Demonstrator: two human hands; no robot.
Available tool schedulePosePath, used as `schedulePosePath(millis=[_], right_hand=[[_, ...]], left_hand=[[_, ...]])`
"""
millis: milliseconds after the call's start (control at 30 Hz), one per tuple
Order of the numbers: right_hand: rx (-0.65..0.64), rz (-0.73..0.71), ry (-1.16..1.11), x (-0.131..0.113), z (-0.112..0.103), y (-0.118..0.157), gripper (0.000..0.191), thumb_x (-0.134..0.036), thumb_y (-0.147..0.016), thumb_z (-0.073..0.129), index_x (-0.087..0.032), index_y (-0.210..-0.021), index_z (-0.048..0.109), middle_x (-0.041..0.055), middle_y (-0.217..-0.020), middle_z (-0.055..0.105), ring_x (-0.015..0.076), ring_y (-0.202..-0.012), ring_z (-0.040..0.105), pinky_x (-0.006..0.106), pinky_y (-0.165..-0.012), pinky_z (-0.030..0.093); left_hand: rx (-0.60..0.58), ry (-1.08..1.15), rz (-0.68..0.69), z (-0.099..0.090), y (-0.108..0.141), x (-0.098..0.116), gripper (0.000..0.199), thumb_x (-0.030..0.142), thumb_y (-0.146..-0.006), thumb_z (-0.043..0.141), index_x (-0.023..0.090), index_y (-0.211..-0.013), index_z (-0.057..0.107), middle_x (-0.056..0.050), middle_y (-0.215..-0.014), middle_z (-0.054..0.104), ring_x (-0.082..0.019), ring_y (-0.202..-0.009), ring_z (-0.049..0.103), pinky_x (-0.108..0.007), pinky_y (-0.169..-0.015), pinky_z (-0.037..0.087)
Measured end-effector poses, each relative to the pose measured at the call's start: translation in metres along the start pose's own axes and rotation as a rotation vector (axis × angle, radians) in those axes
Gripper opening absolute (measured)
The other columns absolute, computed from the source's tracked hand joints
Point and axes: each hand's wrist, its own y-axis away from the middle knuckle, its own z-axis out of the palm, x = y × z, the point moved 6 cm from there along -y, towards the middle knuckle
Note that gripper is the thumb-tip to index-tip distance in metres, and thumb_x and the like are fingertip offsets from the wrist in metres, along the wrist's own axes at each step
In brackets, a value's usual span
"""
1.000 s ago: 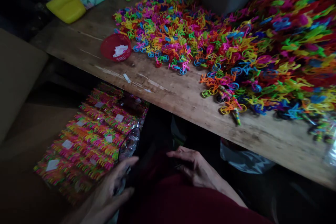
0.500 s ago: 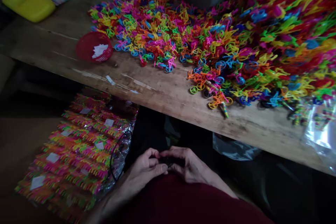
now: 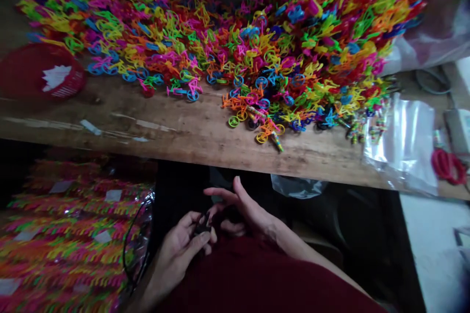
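Observation:
My left hand (image 3: 183, 244) is closed around a small dark object (image 3: 203, 225) in front of the dark red shirt; its kind is too dim to make out. Close beside it, my right hand (image 3: 244, 208) has its thumb raised and fingers spread, and some of its fingertips come near the dark object. Above both hands, on the wooden table (image 3: 176, 146), lies a large heap of small colourful plastic toy bicycles (image 3: 176, 34). A few of these sit at the table's front edge with a patterned tube (image 3: 276, 142).
A red basket (image 3: 75, 80) with white paper slips stands on the table's left. Clear plastic bags (image 3: 407, 142) and red-handled scissors (image 3: 448, 166) lie right. Lower left are packed rows of colourful pieces (image 3: 73, 234) with a black cord (image 3: 127, 249) alongside.
The view has swung right, bringing the scissors into sight. My hands, close together before, have parted; the right hand's fingers have opened while the left keeps the dark object.

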Motion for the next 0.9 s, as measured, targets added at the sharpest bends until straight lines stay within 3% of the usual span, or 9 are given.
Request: schedulePosePath(millis=[100, 167, 233, 300, 367, 500, 633, 733, 900], right_hand=[[0.072, 0.044, 0.074, 0.007, 0.005, 0.000, 0.072, -0.076, -0.084, 0.017, -0.031, -0.139, 0.029, 0.0063, -0.107, 0.054, 0.0014, -0.039, 0.024, 0.017, -0.036, 0.013], [0.120, 0.074, 0.223, 0.007, 0.009, 0.001, 0.072, -0.074, -0.085, 0.017, -0.032, -0.142, 0.022, 0.0080, -0.121, 0.050, 0.0035, -0.048, 0.039, 0.018, -0.042, 0.030], [0.148, 0.077, 0.452, 0.004, 0.012, 0.002, 0.073, -0.073, -0.086, 0.021, -0.029, -0.144, 0.019, 0.0079, -0.135, 0.040, 0.0110, -0.085, 0.055, 0.025, -0.075, 0.045], [0.170, 0.061, 0.602, 0.000, 0.015, 0.002, 0.075, -0.071, -0.086, 0.025, -0.025, -0.144, 0.019, 0.0056, -0.143, 0.028, 0.0181, -0.121, 0.039, 0.034, -0.105, 0.027], [0.184, 0.059, 0.627, 0.000, 0.015, 0.001, 0.076, -0.071, -0.087, 0.025, -0.023, -0.145, 0.017, 0.0054, -0.145, 0.024, 0.0215, -0.130, 0.029, 0.038, -0.111, 0.016], [0.144, 0.085, 0.508, 0.005, 0.013, -0.003, 0.075, -0.072, -0.086, 0.018, -0.024, -0.145, 0.019, 0.0091, -0.133, 0.043, 0.0219, -0.119, 0.044, 0.041, -0.104, 0.029], [0.112, 0.010, 0.403, 0.002, 0.011, 0.000, 0.066, -0.068, -0.089, 0.021, -0.027, -0.139, 0.034, 0.0074, -0.110, 0.058, 0.0167, -0.091, 0.056, 0.028, -0.075, 0.045], [0.052, 0.020, 0.382, 0.000, 0.007, 0.012, 0.054, -0.060, -0.090, 0.039, -0.022, -0.125, 0.052, 0.0054, -0.092, 0.060, 0.0111, -0.067, 0.054, 0.019, -0.054, 0.037], [-0.024, 0.111, 0.432, 0.001, -0.009, 0.038, 0.034, -0.042, -0.081, 0.065, -0.013, -0.098, 0.068, 0.0023, -0.075, 0.058, 0.0062, -0.061, 0.047, 0.016, -0.056, 0.033]], left_hand=[[0.005, 0.016, -0.007, 0.007, 0.002, 0.003, 0.044, 0.046, -0.079, 0.058, 0.017, -0.108, 0.042, 0.003, -0.071, 0.044, -0.006, -0.057, 0.039, -0.017, -0.053, 0.032], [0.053, -0.056, -0.032, 0.008, 0.002, 0.005, 0.043, 0.044, -0.080, 0.056, 0.016, -0.110, 0.045, 0.002, -0.071, 0.045, -0.007, -0.057, 0.039, -0.017, -0.053, 0.032], [0.104, -0.166, -0.031, 0.006, 0.000, 0.008, 0.042, 0.044, -0.077, 0.057, 0.014, -0.107, 0.050, -0.001, -0.075, 0.052, -0.009, -0.060, 0.044, -0.019, -0.055, 0.035], [0.125, -0.270, -0.007, 0.004, -0.002, 0.012, 0.041, 0.045, -0.076, 0.058, 0.013, -0.101, 0.055, -0.005, -0.084, 0.058, -0.014, -0.070, 0.052, -0.022, -0.062, 0.040], [0.114, -0.347, 0.009, 0.004, -0.005, 0.015, 0.038, 0.046, -0.076, 0.058, 0.013, -0.094, 0.059, -0.007, -0.088, 0.061, -0.018, -0.081, 0.055, -0.024, -0.071, 0.043], [0.090, -0.497, 0.064, 0.010, -0.005, 0.021, 0.028, 0.038, -0.077, 0.058, 0.016, -0.093, 0.062, -0.003, -0.088, 0.063, -0.018, -0.084, 0.057, -0.022, -0.075, 0.042], [0.173, -0.541, 0.129, 0.014, 0.000, 0.023, 0.021, 0.035, -0.078, 0.057, 0.018, -0.088, 0.064, -0.001, -0.082, 0.065, -0.015, -0.077, 0.058, -0.019, -0.070, 0.041], [0.247, -0.547, 0.134, 0.012, 0.003, 0.021, 0.023, 0.039, -0.079, 0.056, 0.017, -0.084, 0.063, 0.000, -0.075, 0.064, -0.014, -0.071, 0.056, -0.019, -0.066, 0.040], [0.232, -0.599, 0.145, 0.010, 0.000, 0.020, 0.025, 0.042, -0.078, 0.058, 0.018, -0.082, 0.065, 0.000, -0.075, 0.062, -0.013, -0.071, 0.055, -0.018, -0.065, 0.038]])
